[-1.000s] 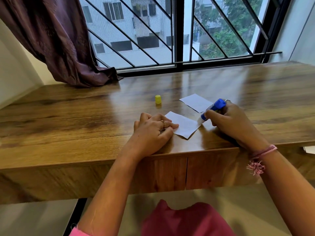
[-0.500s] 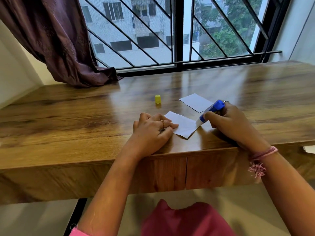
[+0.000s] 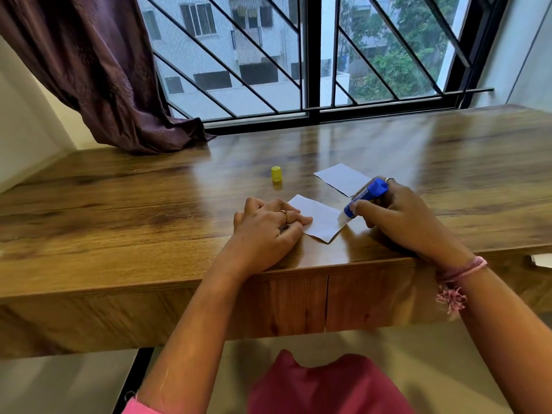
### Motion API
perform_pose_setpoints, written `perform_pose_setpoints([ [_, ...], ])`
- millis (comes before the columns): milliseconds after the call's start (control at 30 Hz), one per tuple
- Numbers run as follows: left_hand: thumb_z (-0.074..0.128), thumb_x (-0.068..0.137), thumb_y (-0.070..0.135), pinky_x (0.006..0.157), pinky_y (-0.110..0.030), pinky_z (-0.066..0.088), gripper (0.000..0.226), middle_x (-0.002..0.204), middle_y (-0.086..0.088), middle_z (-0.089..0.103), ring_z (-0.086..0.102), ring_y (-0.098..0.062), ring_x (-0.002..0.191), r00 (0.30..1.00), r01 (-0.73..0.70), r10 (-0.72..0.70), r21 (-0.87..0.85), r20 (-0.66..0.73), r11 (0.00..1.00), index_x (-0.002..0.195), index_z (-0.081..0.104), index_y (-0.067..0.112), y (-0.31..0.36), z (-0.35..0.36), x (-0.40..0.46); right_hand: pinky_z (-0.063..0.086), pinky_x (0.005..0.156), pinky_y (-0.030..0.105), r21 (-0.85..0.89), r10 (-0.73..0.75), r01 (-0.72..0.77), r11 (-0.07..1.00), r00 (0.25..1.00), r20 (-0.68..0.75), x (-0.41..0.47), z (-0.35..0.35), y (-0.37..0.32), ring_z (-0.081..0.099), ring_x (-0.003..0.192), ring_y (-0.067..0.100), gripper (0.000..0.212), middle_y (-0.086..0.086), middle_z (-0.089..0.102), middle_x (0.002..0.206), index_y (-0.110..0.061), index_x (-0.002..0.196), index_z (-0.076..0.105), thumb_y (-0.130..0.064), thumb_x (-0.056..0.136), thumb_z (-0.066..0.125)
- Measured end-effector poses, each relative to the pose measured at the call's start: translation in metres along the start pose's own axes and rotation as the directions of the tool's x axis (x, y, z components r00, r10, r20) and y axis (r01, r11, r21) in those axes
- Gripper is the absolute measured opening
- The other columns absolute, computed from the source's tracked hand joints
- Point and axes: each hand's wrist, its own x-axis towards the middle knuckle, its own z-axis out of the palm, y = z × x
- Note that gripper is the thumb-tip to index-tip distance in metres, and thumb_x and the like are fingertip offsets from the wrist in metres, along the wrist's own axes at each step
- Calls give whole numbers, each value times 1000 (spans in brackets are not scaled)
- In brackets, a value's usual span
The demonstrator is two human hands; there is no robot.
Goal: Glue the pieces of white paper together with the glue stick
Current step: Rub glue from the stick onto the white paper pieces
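Note:
A small white paper (image 3: pixel 322 219) lies near the wooden table's front edge. My left hand (image 3: pixel 268 231) rests flat on its left corner, fingers together, pinning it down. My right hand (image 3: pixel 400 216) grips a blue glue stick (image 3: pixel 366 197), tilted with its white tip down on the paper's right edge. A second white paper (image 3: pixel 343 178) lies just behind, partly covered by the glue stick. The yellow glue cap (image 3: pixel 276 173) stands upright behind and left of the papers.
The wooden table (image 3: pixel 149 210) runs under a barred window. A purple curtain (image 3: pixel 98 70) drapes onto its far left corner. A white scrap (image 3: pixel 542 259) shows at the right edge below the tabletop. Drawer fronts face me below the edge.
The glue stick's tip has slid a little along the near paper's right edge, toward its front corner. My left hand has stayed put on the paper.

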Motion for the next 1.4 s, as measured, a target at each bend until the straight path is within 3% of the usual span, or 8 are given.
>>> perform_pose_setpoints([
  [100, 42, 96, 43, 83, -31, 16, 29, 124, 29, 49, 26, -8, 108, 1000, 3, -3, 9, 1, 1000, 116, 61, 50, 0, 0, 0, 36, 49, 9, 4, -1, 1, 1000, 1000, -25, 1, 0, 0, 51, 47, -1, 11, 0, 60, 60, -12, 82, 61, -21, 81, 65],
  [233, 41, 95, 43, 82, -31, 16, 29, 124, 30, 49, 26, -8, 107, 1000, 3, -3, 18, -2, 1000, 115, 61, 51, 0, 1, 0, 37, 49, 11, 43, -31, 29, 999, 998, 60, -2, 1, 0, 51, 45, -2, 10, -1, 59, 58, -9, 85, 63, -19, 83, 66],
  [600, 41, 95, 44, 83, -32, 17, 29, 124, 30, 49, 26, -8, 107, 1000, 0, 0, 17, -2, 1000, 115, 61, 51, 0, 0, 0, 36, 48, 11, 39, -45, 43, 998, 998, 35, 0, 0, 1, 51, 45, -1, 11, -1, 59, 58, -10, 85, 61, -20, 83, 65],
  [767, 41, 95, 44, 82, -31, 17, 28, 123, 30, 49, 27, -8, 108, 1000, 3, -3, 13, -1, 1000, 114, 61, 51, 0, 0, 0, 38, 49, 9, 110, -101, 88, 990, 987, 126, -2, -1, -1, 52, 46, 0, 3, 3, 58, 59, -13, 83, 63, -13, 84, 65],
  [900, 41, 95, 44, 82, -32, 16, 28, 124, 29, 49, 26, -8, 106, 1000, 7, -7, 5, 3, 1000, 114, 61, 51, 0, 0, 0, 38, 48, 9, 102, -98, 89, 991, 991, 92, -1, -1, 0, 53, 46, 0, 6, 1, 58, 59, -10, 85, 62, -14, 84, 65],
  [1067, 41, 95, 44, 81, -31, 15, 28, 123, 29, 49, 26, -8, 108, 1000, 5, -5, 6, -1, 1000, 114, 61, 51, 0, 0, 0, 39, 46, 16, 156, -99, 72, 985, 980, 173, -4, -2, 0, 49, 44, 7, 4, -1, 58, 54, -16, 83, 63, -17, 84, 66],
  [1267, 43, 95, 43, 81, -30, 14, 27, 124, 28, 50, 27, -8, 110, 1000, 7, -7, 1, -13, 1000, 113, 62, 50, 0, 1, 0, 38, 45, 10, 199, -122, 77, 977, 966, 227, -6, -2, -4, 51, 43, 1, 4, -1, 57, 58, -11, 86, 60, -9, 86, 64],
  [1400, 43, 95, 43, 80, -30, 14, 28, 124, 28, 50, 26, -7, 108, 1000, 2, -2, 0, -9, 1000, 114, 62, 50, -1, 1, 1, 39, 46, 13, 195, -117, 74, 978, 969, 218, -6, -4, -5, 49, 43, 3, 6, 3, 58, 58, -17, 85, 60, -12, 86, 63],
])
